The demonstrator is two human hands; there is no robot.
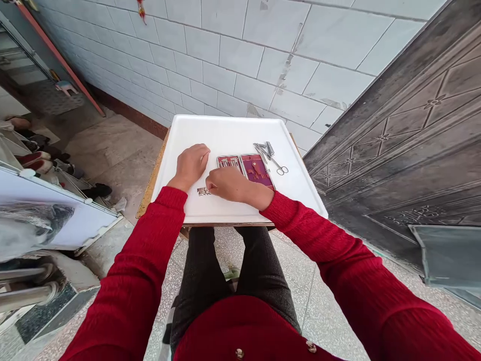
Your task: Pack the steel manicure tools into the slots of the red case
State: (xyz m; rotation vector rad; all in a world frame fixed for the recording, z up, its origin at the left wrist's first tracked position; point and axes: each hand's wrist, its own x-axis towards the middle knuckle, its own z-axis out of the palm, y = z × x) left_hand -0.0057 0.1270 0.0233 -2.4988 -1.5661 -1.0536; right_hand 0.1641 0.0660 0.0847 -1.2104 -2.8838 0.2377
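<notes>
Loosely curled, my left hand rests on the left part of a white tray, with nothing showing in it. My right hand is closed, knuckles up, in front of an open manicure case; its fingertips and anything in them are hidden. Beside its thumb side lies a small metal linked piece that looks like a watch strap, partly covered by the hand. The case has a dark red lining and holds several small metal tools. Right of it lie small scissors and a nail clipper.
The tray sits on a small wooden-edged table against a tiled wall. A dark patterned metal door stands close on the right. To the left are a white rack with shoes and a small stool.
</notes>
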